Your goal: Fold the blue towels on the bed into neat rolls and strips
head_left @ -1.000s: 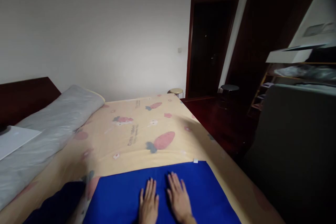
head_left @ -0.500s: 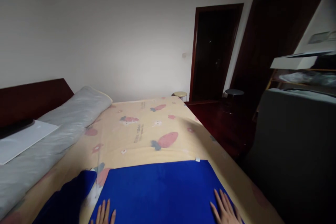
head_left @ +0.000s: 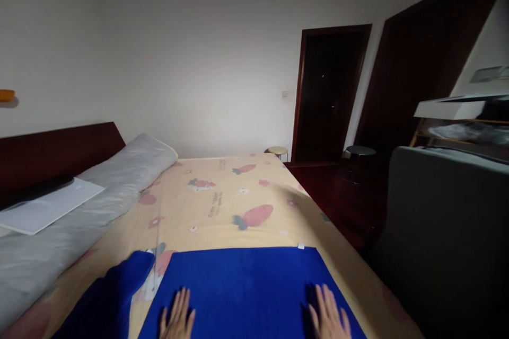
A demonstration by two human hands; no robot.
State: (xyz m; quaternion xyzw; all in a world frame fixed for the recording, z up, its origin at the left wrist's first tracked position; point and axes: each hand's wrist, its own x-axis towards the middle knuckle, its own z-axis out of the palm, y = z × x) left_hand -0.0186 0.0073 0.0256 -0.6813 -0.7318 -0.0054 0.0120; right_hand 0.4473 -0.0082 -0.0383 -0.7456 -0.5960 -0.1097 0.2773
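Observation:
A blue cloth, perhaps a towel, lies spread flat on the bed, with a small white tag at its far edge. Near the cloth's left side, my left hand is palm down with fingers stretched out. My right hand is over the right part of the cloth, fingers apart and casting a dark shadow beside it. Whether either palm presses on the fabric I cannot tell. To the left sits a second, bunched piece of blue cloth.
The bed's sheet is yellow with a carrot print. A long grey pillow bears a white board and a dark object. On the right stand a dark grey panel and a shelf. Two stools are near the door.
Both hands have shifted inward over the cloth and farther from me. My view has turned slightly left and upward, bringing an orange object on the wall into sight.

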